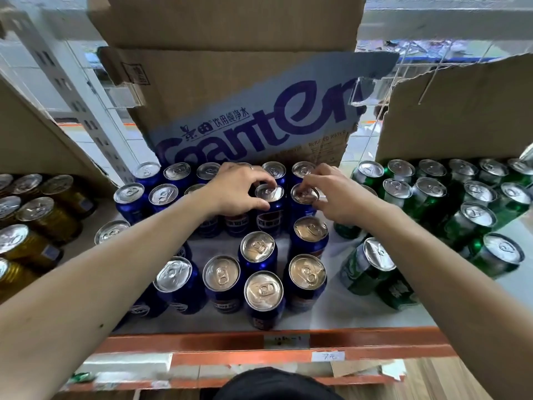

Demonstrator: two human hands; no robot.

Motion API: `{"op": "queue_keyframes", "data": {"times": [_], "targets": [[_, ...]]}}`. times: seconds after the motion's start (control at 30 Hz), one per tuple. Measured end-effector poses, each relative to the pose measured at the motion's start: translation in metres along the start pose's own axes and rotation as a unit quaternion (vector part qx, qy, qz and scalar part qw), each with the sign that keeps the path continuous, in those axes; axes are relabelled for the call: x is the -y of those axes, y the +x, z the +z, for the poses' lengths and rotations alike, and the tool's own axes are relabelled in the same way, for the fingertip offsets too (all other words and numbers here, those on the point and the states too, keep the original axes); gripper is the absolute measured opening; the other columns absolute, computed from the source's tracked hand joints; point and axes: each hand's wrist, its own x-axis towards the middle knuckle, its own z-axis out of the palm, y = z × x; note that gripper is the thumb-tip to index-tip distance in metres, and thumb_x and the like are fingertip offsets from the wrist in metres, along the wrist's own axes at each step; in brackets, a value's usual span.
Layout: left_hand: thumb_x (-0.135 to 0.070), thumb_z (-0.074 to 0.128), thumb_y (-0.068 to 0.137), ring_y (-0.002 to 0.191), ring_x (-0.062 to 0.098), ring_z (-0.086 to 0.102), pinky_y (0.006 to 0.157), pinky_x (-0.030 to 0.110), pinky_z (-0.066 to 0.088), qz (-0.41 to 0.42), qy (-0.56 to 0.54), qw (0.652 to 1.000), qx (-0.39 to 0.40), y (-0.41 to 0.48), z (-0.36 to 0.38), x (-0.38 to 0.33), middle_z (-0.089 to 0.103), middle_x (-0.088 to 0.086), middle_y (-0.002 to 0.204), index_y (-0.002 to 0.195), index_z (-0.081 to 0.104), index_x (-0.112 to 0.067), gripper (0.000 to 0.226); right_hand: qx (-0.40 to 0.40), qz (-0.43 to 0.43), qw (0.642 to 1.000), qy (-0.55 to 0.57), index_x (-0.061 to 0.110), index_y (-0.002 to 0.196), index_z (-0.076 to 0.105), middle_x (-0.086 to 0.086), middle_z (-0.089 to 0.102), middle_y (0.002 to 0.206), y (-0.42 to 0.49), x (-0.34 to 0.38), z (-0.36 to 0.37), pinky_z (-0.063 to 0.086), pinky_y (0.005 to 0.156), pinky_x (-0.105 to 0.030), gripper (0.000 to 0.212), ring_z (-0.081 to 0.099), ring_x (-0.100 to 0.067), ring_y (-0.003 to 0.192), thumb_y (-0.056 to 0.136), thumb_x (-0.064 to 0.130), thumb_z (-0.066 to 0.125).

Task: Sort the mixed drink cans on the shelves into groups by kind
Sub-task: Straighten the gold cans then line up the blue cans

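Several blue cans (261, 251) stand upright in the middle of the white shelf (340, 310). My left hand (236, 189) curls over the top of one blue can (269, 194) in the second row from the back. My right hand (334, 194) grips the rim of the blue can (302, 194) right beside it. Green cans (427, 194) are grouped at the right, with one green can (372, 264) standing closer to the blue group. Gold cans (43, 215) fill the left side.
A torn cardboard box (251, 122) with blue lettering stands behind the blue cans. More cardboard (461, 111) rises behind the green cans and at the far left. The shelf's orange front rail (219, 342) carries small paper labels.
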Motion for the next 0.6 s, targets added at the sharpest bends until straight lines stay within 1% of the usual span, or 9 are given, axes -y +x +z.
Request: {"op": "queue_keyframes", "data": {"times": [0.07,0.13,0.2,0.3,0.33,0.4,0.43,0.5,0.6], "targets": [[-0.037,0.078,0.081,0.131,0.015,0.047,0.111,0.038,0.022,0.009,-0.005,1.000,-0.002,-0.001,0.002,0.002,0.056,-0.010,0.140,0.129,0.061,-0.029,0.051,-0.003,-0.005,1.000,-0.024,0.026,0.125,0.055,-0.002,0.047,0.134,-0.003,0.003,0.002,0.043,0.093,-0.036,0.040,0.040,-0.023,0.123,0.088,0.011,0.062],[-0.034,0.077,0.082,0.133,0.012,0.043,0.112,0.035,0.016,0.027,0.012,1.000,0.004,-0.001,0.005,0.003,0.054,-0.013,0.141,0.130,0.059,-0.030,0.051,-0.003,-0.011,0.997,-0.074,0.026,0.124,0.050,-0.002,0.054,0.130,-0.007,0.006,0.004,0.046,0.081,-0.039,0.038,0.046,-0.025,0.117,0.089,0.019,0.061],[-0.031,0.076,0.084,0.134,0.011,0.042,0.112,0.031,0.012,0.036,0.024,0.999,0.002,0.000,0.007,0.003,0.052,-0.015,0.142,0.131,0.057,-0.031,0.051,-0.017,-0.019,0.995,-0.095,0.024,0.122,0.051,-0.004,0.061,0.117,-0.010,0.007,0.002,0.043,0.070,-0.035,0.036,0.053,-0.027,0.103,0.088,0.025,0.062],[-0.031,0.076,0.084,0.135,0.012,0.040,0.112,0.030,0.010,0.032,0.010,0.999,-0.003,0.002,0.009,0.004,0.051,-0.015,0.143,0.131,0.057,-0.030,0.051,-0.050,-0.004,0.995,-0.081,0.021,0.116,0.054,-0.004,0.062,0.096,-0.012,0.011,-0.002,0.040,0.063,-0.032,0.033,0.058,-0.026,0.083,0.087,0.032,0.062],[-0.033,0.076,0.083,0.136,0.011,0.039,0.113,0.030,0.010,0.031,0.010,0.999,-0.006,0.002,0.010,0.003,0.051,-0.015,0.144,0.131,0.057,-0.030,0.051,-0.055,0.015,0.995,-0.081,0.019,0.120,0.053,-0.005,0.058,0.092,-0.010,0.011,-0.002,0.040,0.062,-0.031,0.040,0.058,-0.028,0.083,0.084,0.033,0.063],[-0.036,0.076,0.083,0.136,0.011,0.039,0.112,0.030,0.010,0.027,0.015,0.999,-0.016,0.001,0.011,0.003,0.051,-0.015,0.144,0.131,0.057,-0.030,0.052,-0.038,0.061,0.994,-0.088,0.019,0.135,0.046,-0.011,0.051,0.099,-0.005,0.014,-0.002,0.039,0.064,-0.032,0.058,0.056,-0.033,0.088,0.082,0.037,0.062],[-0.037,0.076,0.082,0.136,0.011,0.039,0.112,0.030,0.011,0.024,0.013,0.999,-0.020,0.000,0.012,0.004,0.051,-0.015,0.144,0.131,0.057,-0.030,0.053,-0.025,0.070,0.993,-0.097,0.019,0.137,0.045,-0.013,0.049,0.101,-0.001,0.015,0.000,0.040,0.066,-0.032,0.060,0.056,-0.035,0.091,0.082,0.040,0.060],[-0.038,0.076,0.082,0.136,0.012,0.040,0.111,0.030,0.011,0.020,0.005,1.000,-0.023,0.000,0.013,0.004,0.051,-0.015,0.143,0.130,0.056,-0.031,0.052,-0.027,0.080,0.991,-0.106,0.013,0.127,0.052,-0.014,0.051,0.100,0.005,0.018,0.003,0.044,0.068,-0.034,0.056,0.057,-0.036,0.092,0.084,0.047,0.059],[-0.039,0.075,0.083,0.135,0.013,0.040,0.110,0.029,0.012,0.017,0.008,0.999,-0.029,0.000,0.016,0.003,0.052,-0.014,0.142,0.130,0.056,-0.030,0.051,-0.055,0.114,0.989,-0.080,0.007,0.117,0.053,-0.017,0.058,0.103,0.011,0.022,0.005,0.052,0.071,-0.039,0.061,0.059,-0.035,0.090,0.083,0.058,0.064]]}}
